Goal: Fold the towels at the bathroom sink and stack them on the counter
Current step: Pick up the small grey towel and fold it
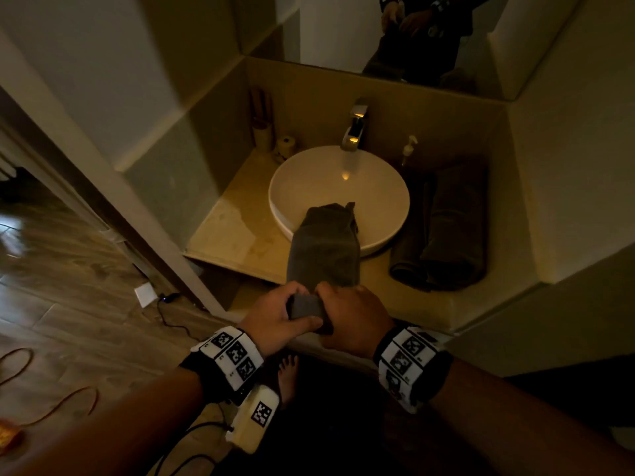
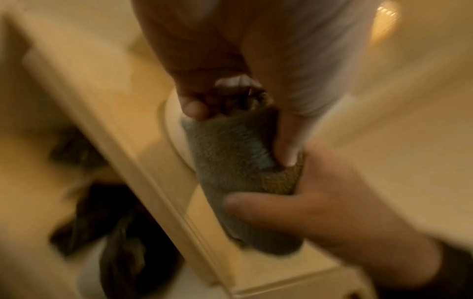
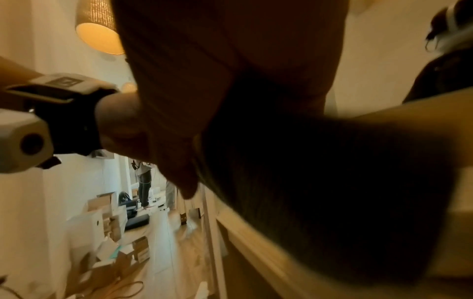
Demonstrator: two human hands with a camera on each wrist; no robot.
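Towel (image 1: 323, 249) end between both hands

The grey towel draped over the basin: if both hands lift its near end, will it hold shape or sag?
The grey towel probably sags: it already bends over the basin rim. It is likely not slippery, given its nubby pile. Left hand and right hand bunch it easily, so it seems soft.
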